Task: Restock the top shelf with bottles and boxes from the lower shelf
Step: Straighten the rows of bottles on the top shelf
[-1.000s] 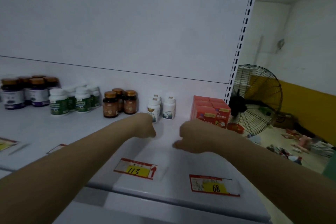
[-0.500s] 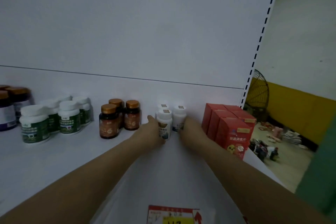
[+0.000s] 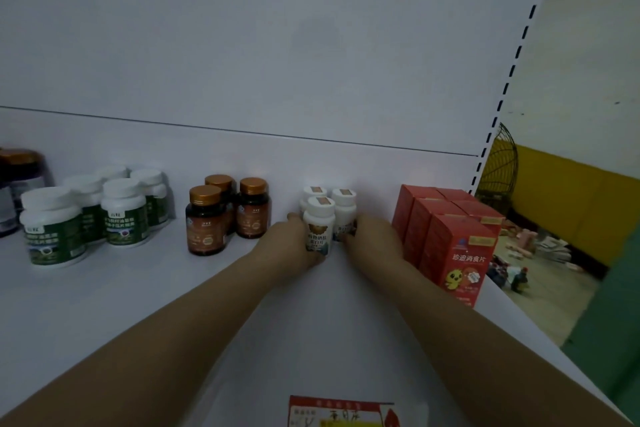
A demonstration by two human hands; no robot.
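Three small white bottles stand at the back of the white shelf [image 3: 104, 288]. My left hand [image 3: 294, 246] wraps the front white bottle [image 3: 319, 227] from the left. My right hand [image 3: 375, 241] presses on the right white bottle [image 3: 344, 213] from the right side. The third white bottle [image 3: 313, 192] stands behind them, mostly hidden. Both forearms reach in from the bottom of the view.
Left of the hands stand three amber bottles [image 3: 204, 220] with gold caps, several white-capped green-label bottles [image 3: 123, 211] and dark jars [image 3: 20, 166]. Several red boxes [image 3: 457, 250] stand right of the hands by the shelf upright. A price tag [image 3: 341, 411] lies at the front edge.
Both hands moved forward from the middle of the shelf to the white bottles and closed around them. The view moved closer to the shelf.
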